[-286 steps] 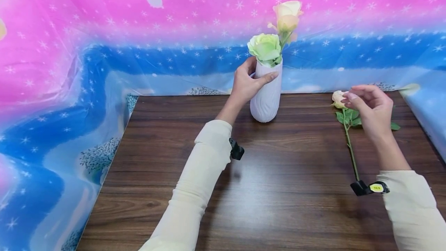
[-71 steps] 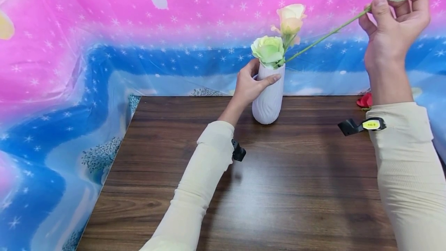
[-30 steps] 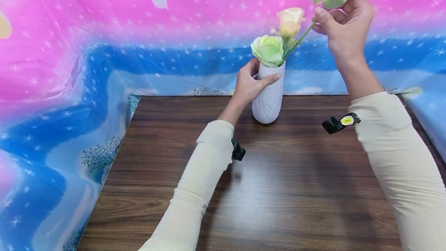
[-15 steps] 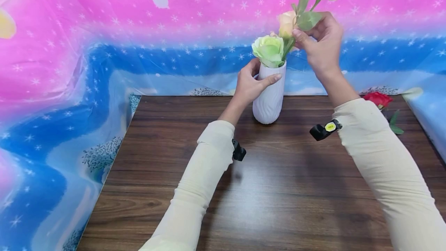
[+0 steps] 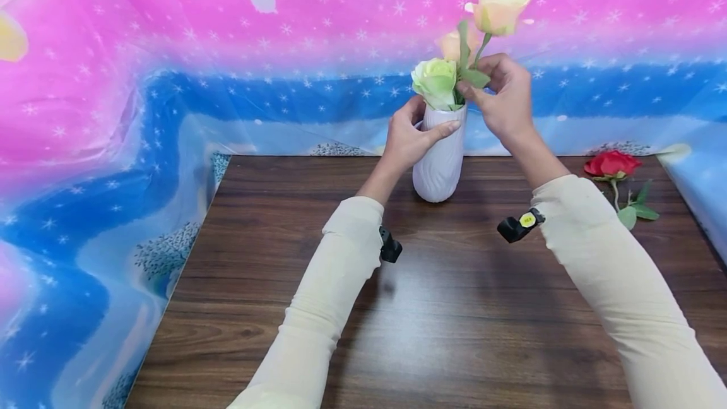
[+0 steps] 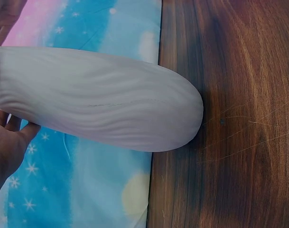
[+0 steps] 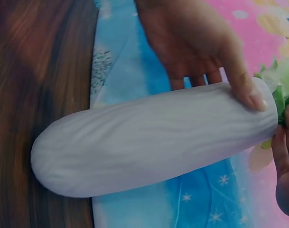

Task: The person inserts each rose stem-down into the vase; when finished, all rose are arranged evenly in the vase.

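Note:
A white ribbed vase [image 5: 437, 166] stands upright near the table's back edge. My left hand [image 5: 406, 134] grips its upper part, thumb across the front; the right wrist view also shows this left hand [image 7: 196, 47] on the vase [image 7: 153, 142]. In the vase are a green rose [image 5: 435, 82] and, behind it, a peach rose [image 5: 451, 46]. Just above the rim my right hand [image 5: 505, 96] pinches the leafy stem of a cream rose [image 5: 502, 5], whose bloom rises above the others. The stem's lower end is hidden by the vase and the other flowers.
A red rose [image 5: 613, 164] with green leaves lies at the right of the dark wooden table [image 5: 409, 308], partly behind the right sleeve. A pink and blue patterned cloth [image 5: 318, 62] hangs behind and along the left side.
The cream rose that lay on the table was picked up; my right hand has brought it left and down to the vase. The red rose has come into view. My left hand stays on the vase.

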`<state>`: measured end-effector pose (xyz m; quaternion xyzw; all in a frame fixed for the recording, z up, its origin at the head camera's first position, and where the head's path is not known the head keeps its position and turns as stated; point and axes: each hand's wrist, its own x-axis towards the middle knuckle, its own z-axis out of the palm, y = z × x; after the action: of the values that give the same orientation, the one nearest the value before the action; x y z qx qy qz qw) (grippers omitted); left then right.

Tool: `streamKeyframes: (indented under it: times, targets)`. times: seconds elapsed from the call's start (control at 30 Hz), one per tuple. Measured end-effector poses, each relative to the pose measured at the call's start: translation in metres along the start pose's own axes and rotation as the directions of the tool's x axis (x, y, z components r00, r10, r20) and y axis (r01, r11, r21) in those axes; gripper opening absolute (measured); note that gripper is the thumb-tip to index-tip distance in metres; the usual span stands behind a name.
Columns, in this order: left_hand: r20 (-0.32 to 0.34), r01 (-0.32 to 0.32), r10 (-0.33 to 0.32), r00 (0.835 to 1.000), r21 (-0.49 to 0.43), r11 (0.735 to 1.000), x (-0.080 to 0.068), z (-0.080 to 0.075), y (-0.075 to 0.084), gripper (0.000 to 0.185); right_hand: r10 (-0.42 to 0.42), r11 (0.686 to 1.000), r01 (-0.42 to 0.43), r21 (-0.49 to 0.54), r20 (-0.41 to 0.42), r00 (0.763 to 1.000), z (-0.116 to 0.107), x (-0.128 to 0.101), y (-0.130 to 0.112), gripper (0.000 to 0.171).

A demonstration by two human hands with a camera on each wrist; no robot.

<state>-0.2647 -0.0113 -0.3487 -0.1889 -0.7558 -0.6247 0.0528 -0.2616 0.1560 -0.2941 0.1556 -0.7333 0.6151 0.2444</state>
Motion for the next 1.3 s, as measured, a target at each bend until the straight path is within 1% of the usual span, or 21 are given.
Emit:
streamKeyframes:
  times: [0.1, 0.17, 0.23, 0.3, 0.4, 0.47, 0.53, 0.6, 0.73, 0.87, 0.93, 1.03, 1.13, 1.3]
  targets:
    - [-0.002, -0.009, 0.009, 1.0, 0.009, 1.0, 0.0, 0.0, 0.0, 0.051, 0.032, 0.992, -0.028, -0.123, 0.028, 0.999, -0.001, -0.003, -0.001, 0.019]
    - [-0.006, -0.009, 0.009, 1.0, 0.009, 1.0, 0.0, 0.0, 0.0, 0.05, 0.038, 0.989, -0.03, -0.147, 0.055, 0.998, -0.003, -0.003, -0.002, 0.016]
    - [-0.004, -0.01, 0.01, 1.0, 0.009, 1.0, 0.0, 0.0, 0.0, 0.05, 0.056, 0.994, -0.048, -0.097, 0.08, 0.995, -0.005, -0.002, -0.002, 0.019]
    - [-0.002, -0.008, 0.008, 1.0, 0.004, 1.0, -0.001, 0.0, 0.0, 0.051, 0.086, 0.996, -0.085, -0.011, 0.104, 0.991, -0.008, -0.001, -0.004, 0.025]
    - [-0.003, -0.003, 0.003, 1.0, 0.005, 1.0, -0.001, 0.0, 0.0, 0.053, 0.131, 0.987, -0.143, 0.079, 0.135, 0.982, -0.014, -0.001, -0.005, 0.031]
    - [-0.006, -0.002, 0.002, 1.0, 0.004, 1.0, -0.001, 0.0, 0.0, 0.053, 0.139, 0.98, -0.158, 0.121, 0.148, 0.979, -0.017, -0.002, -0.007, 0.033]
    - [-0.006, 0.0, 0.001, 1.0, 0.006, 1.0, -0.001, -0.001, 0.0, 0.053, 0.125, 0.973, -0.151, 0.174, 0.154, 0.98, -0.02, -0.003, -0.008, 0.034]
    - [-0.005, 0.001, -0.001, 1.0, 0.004, 1.0, 0.0, -0.001, 0.0, 0.054, 0.102, 0.956, -0.138, 0.258, 0.148, 0.984, -0.022, -0.003, -0.009, 0.035]
    - [-0.011, 0.0, 0.0, 1.0, -0.007, 1.0, 0.001, 0.0, -0.001, 0.053, 0.062, 0.906, -0.109, 0.409, 0.125, 0.99, -0.022, -0.003, -0.011, 0.036]
    - [-0.018, -0.008, 0.008, 1.0, -0.009, 1.0, 0.001, 0.0, -0.002, 0.052, 0.09, 0.868, -0.133, 0.477, 0.112, 0.99, -0.02, -0.002, -0.013, 0.03]
    - [-0.017, -0.003, 0.003, 1.0, -0.006, 1.0, 0.0, 0.0, -0.002, 0.052, 0.114, 0.859, -0.15, 0.489, 0.103, 0.988, -0.02, -0.003, -0.012, 0.024]
    - [-0.013, 0.003, -0.003, 1.0, -0.01, 1.0, 0.0, 0.0, -0.001, 0.052, 0.154, 0.847, -0.168, 0.505, 0.069, 0.986, -0.018, -0.003, -0.01, 0.016]
    - [-0.01, 0.003, -0.003, 1.0, -0.011, 1.0, 0.0, 0.001, 0.0, 0.052, 0.185, 0.843, -0.18, 0.507, 0.041, 0.982, -0.015, -0.003, -0.006, 0.015]
    - [-0.002, 0.005, -0.005, 1.0, -0.002, 1.0, 0.001, 0.002, 0.0, 0.052, 0.206, 0.891, -0.199, 0.408, 0.027, 0.978, -0.01, -0.006, 0.001, 0.029]
